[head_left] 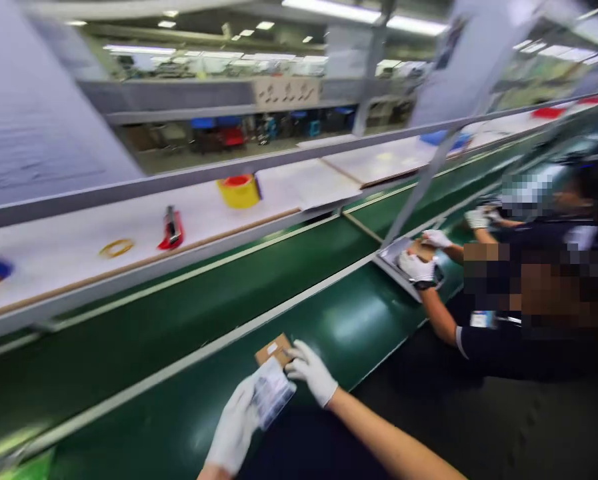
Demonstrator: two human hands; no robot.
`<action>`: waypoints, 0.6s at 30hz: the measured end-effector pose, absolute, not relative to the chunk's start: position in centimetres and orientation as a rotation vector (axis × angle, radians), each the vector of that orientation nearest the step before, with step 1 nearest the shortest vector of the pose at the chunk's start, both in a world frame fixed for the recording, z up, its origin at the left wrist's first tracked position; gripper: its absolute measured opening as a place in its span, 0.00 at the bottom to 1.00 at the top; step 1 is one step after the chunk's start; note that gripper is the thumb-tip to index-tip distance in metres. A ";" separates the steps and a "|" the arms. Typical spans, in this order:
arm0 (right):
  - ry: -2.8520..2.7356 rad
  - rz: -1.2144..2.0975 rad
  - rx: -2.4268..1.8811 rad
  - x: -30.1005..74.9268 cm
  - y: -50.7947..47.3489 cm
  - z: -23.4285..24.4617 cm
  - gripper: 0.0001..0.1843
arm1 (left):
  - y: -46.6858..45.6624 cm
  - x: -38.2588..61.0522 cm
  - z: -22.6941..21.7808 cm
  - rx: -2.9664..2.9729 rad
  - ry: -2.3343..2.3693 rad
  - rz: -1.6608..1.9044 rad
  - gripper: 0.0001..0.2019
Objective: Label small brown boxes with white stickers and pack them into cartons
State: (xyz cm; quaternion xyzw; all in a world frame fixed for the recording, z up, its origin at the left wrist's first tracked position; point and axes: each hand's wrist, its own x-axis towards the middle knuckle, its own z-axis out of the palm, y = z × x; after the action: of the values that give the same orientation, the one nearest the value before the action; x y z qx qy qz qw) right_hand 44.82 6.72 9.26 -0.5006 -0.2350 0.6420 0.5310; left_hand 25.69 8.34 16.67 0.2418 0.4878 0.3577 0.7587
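Note:
My left hand (236, 423), in a white glove, grips a clear plastic package (273, 393) with a printed or patterned face, held tilted over the near green belt. Just beyond it is a small brown cardboard box (273, 352) with a white label. My right hand (311, 373), also white-gloved, has its fingertips on that box's right edge, thumb and fingers bent about it. The package covers the box's near corner. Blur hides what is inside the package.
Two green conveyor belts (179, 387) run diagonally, split by a metal rail. On the white shelf (79, 247) lie a red tape dispenser (173, 230), a yellow ring (117, 248) and a yellow-and-red roll (239, 191). A co-worker's gloved hands (419, 263) work at the right, beside a slanted metal post (419, 190).

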 end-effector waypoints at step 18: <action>-1.046 1.470 -1.315 43.5 5.3 15.9 0.54 | 8.2 25.6 15.8 0.440 1.247 1.233 0.22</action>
State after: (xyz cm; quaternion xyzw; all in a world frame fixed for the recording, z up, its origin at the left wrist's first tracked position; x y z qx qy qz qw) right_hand 43.55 5.34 15.93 -0.5293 -0.4210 0.5916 0.4389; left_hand 25.60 8.22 15.76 0.1914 0.5421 0.5359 0.6183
